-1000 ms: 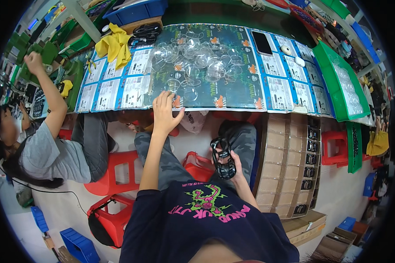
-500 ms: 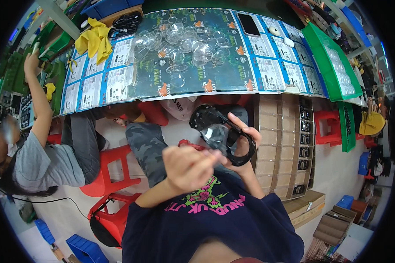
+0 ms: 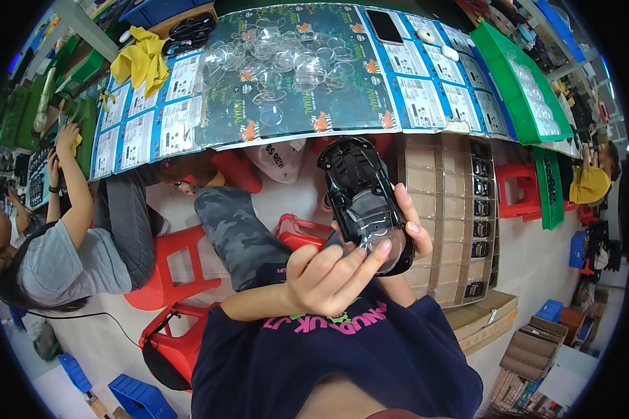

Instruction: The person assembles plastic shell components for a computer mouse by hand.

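My right hand grips a black car-shaped plastic shell from below and along its right side, holding it tilted above my lap. A clear curved plastic piece lies against the shell's near part. The fingers of my left hand are closed at the near edge of that clear piece, touching it with the fingertips. Several loose clear plastic pieces are heaped on the table sheet beyond the shell. The underside of the shell and part of my right palm are hidden.
A partitioned cardboard tray with several small black parts stands to my right. A green bin holds clear pieces at the table's right end. A phone and a yellow cloth lie on the table. A co-worker sits left.
The shell has turned, its open inner side now facing up. The clear piece, held above it before, now lies against it. My left hand has moved right, to the shell's near end.
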`<state>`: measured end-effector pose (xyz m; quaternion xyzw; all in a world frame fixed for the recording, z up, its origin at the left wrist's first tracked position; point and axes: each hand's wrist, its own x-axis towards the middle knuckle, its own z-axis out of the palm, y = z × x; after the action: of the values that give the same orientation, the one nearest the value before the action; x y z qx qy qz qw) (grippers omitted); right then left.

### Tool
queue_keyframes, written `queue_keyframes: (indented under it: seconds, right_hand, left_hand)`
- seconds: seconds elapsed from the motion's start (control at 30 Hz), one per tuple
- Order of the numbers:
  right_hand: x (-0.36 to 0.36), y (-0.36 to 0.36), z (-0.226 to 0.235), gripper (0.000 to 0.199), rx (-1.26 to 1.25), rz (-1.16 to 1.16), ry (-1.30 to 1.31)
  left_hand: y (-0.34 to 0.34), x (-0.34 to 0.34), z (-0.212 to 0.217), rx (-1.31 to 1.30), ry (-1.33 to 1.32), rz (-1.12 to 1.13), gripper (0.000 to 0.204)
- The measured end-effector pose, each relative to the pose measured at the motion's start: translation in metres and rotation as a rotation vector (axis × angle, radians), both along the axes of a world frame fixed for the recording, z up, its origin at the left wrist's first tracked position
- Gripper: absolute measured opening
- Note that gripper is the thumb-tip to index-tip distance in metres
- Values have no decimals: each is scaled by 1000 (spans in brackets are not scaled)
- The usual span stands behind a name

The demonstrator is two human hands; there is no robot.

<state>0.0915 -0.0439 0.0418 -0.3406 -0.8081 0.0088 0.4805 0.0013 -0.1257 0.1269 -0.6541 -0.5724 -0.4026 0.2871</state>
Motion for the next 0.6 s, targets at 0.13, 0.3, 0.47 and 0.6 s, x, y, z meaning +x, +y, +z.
queue_keyframes:
  seconds: [0.13, 0.3, 0.47, 0.6]
  right_hand:
    - [-15, 7, 4, 38, -157, 608, 729]
    - [-17, -4, 28, 61, -85, 381, 607]
    - [-23, 0, 32, 66, -239, 722, 565]
    - [-9, 5, 44, 92, -718, 872, 510]
  left_hand:
    - [5, 0, 7, -358, -107, -23, 68]
    - [19, 0, -12, -26, -655, -87, 74]
    - [30, -20, -21, -431, -1798, -685, 43]
    - [37, -34, -32, -329, -1802, -645, 36]
